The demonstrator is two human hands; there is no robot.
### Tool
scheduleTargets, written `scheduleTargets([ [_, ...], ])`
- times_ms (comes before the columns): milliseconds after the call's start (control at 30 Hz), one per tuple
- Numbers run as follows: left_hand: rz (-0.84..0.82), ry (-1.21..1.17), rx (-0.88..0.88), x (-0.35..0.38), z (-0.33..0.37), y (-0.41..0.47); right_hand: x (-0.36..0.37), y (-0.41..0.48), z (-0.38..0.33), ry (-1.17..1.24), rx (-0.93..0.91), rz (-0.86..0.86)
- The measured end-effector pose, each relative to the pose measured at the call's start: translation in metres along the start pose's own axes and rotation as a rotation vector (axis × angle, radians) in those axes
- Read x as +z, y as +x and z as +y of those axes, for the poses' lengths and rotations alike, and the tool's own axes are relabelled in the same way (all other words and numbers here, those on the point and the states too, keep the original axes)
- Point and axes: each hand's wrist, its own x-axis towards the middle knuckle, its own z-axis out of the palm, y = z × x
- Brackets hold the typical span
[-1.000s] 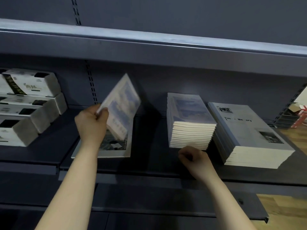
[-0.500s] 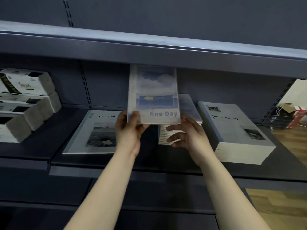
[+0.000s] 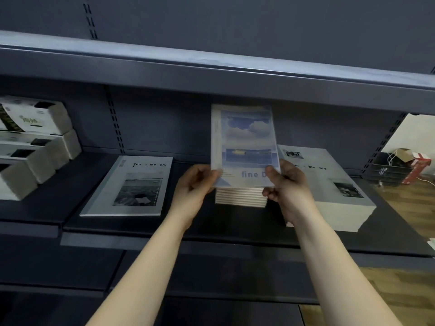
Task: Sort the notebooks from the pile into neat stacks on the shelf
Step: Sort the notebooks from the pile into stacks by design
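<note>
The notebook (image 3: 244, 142) is pinched at its near corners by the left hand (image 3: 195, 184) and right hand (image 3: 290, 184), tilted up, its long axis toward the back of the shelf (image 3: 131, 228); the stack (image 3: 240, 197) lies just beneath it, between the hands, equally near to both.

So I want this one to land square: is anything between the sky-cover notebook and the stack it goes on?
Nothing visible does. The left hand and right hand hold the notebook by its lower corners, directly over the stack. The stack's top is hidden behind the notebook, so I cannot check that part.
</note>
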Motion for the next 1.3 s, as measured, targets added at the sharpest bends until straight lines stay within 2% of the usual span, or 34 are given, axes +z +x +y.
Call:
scheduleTargets([
  [133, 0.115, 0.379, 0.039, -0.015, -0.019, 0.007, -0.013, 0.012, -0.002, -0.009, 0.148, 0.106],
  [267, 0.078, 0.669, 0.043, -0.023, -0.039, 0.012, -0.017, 0.016, 0.002, -0.043, 0.206, 0.113],
  [367, 0.016, 0.862, 0.04, -0.028, -0.058, 0.015, -0.016, 0.013, -0.001, -0.132, 0.099, 0.122],
  [500, -0.04, 1.045, 0.019, -0.027, -0.071, 0.014, -0.022, 0.007, 0.008, -0.396, -0.044, 0.141],
  [600, -0.047, 1.096, -0.018, -0.024, -0.078, 0.01, -0.028, 0.003, 0.019, -0.499, -0.053, 0.07],
  [767, 0.011, 1.128, 0.01, -0.023, -0.084, 0.007, -0.025, 0.006, 0.026, -0.672, -0.216, 0.14],
  [1033, 0.009, 1.134, 0.032, -0.025, -0.086, 0.007, -0.011, 0.029, 0.031, -0.85, -0.317, 0.171],
  [1300, 0.006, 1.137, 0.041, -0.025, -0.086, 0.007, -0.003, 0.044, 0.037, -0.88, -0.368, 0.197],
])
